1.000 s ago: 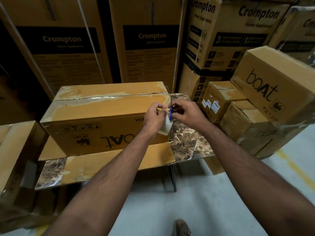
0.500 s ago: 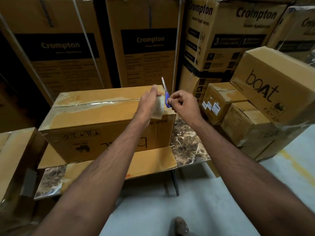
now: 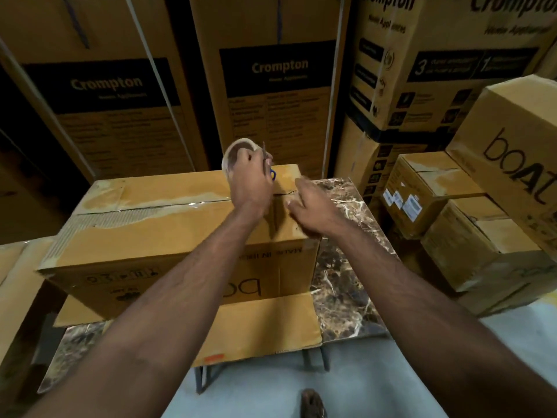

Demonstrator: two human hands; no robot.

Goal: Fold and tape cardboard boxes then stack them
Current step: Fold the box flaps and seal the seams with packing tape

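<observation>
Left hand [image 3: 251,179] grips tape roll [image 3: 233,152] and scissors [image 3: 269,167], lifted clear at 12 o'clock, so the flat, empty right hand [image 3: 310,212] can press the box [image 3: 168,236] seam on the desk [image 3: 340,267].

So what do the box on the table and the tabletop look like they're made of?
Box: brown corrugated cardboard; fluting shows where the top layer is torn, and a glossy clear tape strip runs along the seam. Tabletop: polished dark brown marble or a marble-look surface, with pale veins and sheen.

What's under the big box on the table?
A flat cardboard sheet lies under the big box, sticking out in front on the marble table. The part beneath the box is covered, so I cannot see it.
</observation>
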